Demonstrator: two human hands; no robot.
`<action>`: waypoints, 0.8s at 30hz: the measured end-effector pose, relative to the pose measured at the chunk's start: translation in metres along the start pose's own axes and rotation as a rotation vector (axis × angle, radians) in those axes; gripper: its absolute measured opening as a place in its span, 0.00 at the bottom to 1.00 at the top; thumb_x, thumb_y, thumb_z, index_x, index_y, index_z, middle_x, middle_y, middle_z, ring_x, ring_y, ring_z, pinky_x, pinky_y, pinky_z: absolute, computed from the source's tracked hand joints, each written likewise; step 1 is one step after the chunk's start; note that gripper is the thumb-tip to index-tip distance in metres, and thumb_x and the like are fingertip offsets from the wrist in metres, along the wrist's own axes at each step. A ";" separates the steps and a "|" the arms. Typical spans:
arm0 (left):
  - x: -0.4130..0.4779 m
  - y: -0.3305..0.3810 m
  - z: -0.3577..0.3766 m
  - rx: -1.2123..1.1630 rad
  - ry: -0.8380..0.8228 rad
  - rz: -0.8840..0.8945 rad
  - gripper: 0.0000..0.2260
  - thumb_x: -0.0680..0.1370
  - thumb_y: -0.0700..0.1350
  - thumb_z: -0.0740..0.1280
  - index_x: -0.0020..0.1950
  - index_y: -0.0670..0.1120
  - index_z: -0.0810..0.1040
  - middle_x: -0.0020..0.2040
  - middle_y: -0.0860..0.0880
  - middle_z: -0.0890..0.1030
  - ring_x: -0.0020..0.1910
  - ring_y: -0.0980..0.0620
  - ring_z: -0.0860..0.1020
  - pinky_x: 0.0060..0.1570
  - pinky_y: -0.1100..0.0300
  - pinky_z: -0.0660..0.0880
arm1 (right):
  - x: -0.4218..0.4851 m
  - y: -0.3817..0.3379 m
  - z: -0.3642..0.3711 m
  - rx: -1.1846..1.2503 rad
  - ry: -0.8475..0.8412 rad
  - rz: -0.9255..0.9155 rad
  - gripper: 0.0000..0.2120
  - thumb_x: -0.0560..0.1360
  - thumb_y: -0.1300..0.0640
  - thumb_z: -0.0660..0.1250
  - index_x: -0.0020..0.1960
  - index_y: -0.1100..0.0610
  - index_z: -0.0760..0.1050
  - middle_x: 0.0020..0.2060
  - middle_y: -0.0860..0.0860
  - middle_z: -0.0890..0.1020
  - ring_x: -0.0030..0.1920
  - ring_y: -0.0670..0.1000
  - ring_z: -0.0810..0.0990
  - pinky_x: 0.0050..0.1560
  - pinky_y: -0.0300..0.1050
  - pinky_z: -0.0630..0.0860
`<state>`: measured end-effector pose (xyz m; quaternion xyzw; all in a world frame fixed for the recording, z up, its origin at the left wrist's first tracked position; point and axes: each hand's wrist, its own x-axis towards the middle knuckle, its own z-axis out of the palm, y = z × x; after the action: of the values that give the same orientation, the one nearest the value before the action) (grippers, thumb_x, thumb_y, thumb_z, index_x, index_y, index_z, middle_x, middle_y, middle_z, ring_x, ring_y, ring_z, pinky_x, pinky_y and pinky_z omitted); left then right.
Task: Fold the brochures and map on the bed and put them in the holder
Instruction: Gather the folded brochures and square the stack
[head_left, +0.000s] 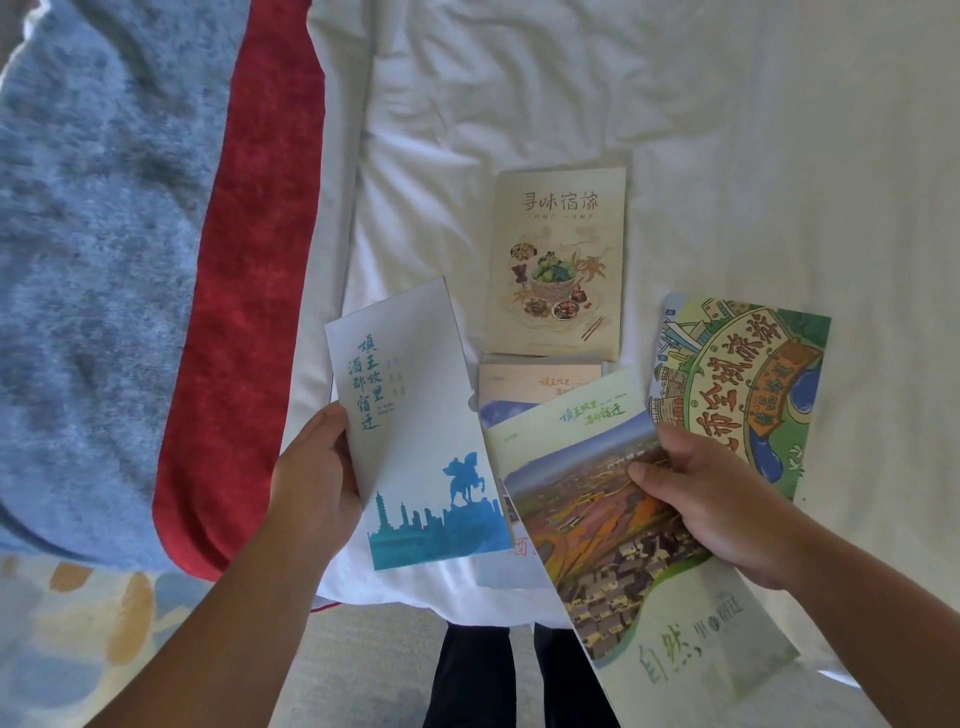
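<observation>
My left hand (317, 467) grips the left edge of a white holder (415, 426) printed with blue characters and a blue skyline. My right hand (711, 499) holds a folded brochure (623, 540) with an aerial village photo, thumb on top. Under that brochure lies another brochure (535, 389) with a pale orange top. A beige food brochure (558, 260) lies flat on the white bed (727, 130) further back. The colourful illustrated map (743, 384) lies folded at the right, partly under my right hand.
A red bed runner (249, 312) and a blue fuzzy blanket (93, 260) cover the bed's left side. Patterned carpet (78, 623) shows at the lower left. My dark trouser legs (478, 675) stand at the bed's near edge.
</observation>
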<state>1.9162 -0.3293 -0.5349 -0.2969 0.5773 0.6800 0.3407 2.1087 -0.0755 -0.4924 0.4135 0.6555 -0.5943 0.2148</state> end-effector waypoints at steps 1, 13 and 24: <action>0.000 0.000 0.001 0.001 -0.001 0.003 0.13 0.83 0.46 0.57 0.58 0.50 0.81 0.54 0.47 0.85 0.46 0.49 0.84 0.42 0.53 0.81 | 0.000 -0.001 0.000 -0.021 0.001 -0.005 0.07 0.80 0.58 0.64 0.44 0.57 0.75 0.39 0.60 0.83 0.45 0.66 0.82 0.51 0.68 0.76; -0.001 0.002 0.000 0.062 0.002 0.046 0.13 0.82 0.47 0.57 0.59 0.50 0.81 0.55 0.46 0.84 0.48 0.48 0.84 0.43 0.52 0.81 | 0.000 -0.002 -0.002 -0.183 0.008 -0.069 0.08 0.81 0.58 0.63 0.43 0.58 0.71 0.34 0.58 0.78 0.31 0.58 0.75 0.33 0.53 0.71; -0.014 -0.004 0.011 0.321 -0.089 0.123 0.18 0.84 0.44 0.55 0.49 0.55 0.84 0.54 0.50 0.84 0.51 0.53 0.83 0.58 0.47 0.77 | -0.003 -0.011 0.010 -0.133 0.013 -0.145 0.09 0.80 0.59 0.63 0.43 0.61 0.69 0.31 0.57 0.76 0.20 0.43 0.63 0.20 0.37 0.58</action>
<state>1.9277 -0.3199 -0.5248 -0.1724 0.6799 0.6110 0.3670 2.0992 -0.0856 -0.4857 0.3534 0.7232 -0.5608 0.1940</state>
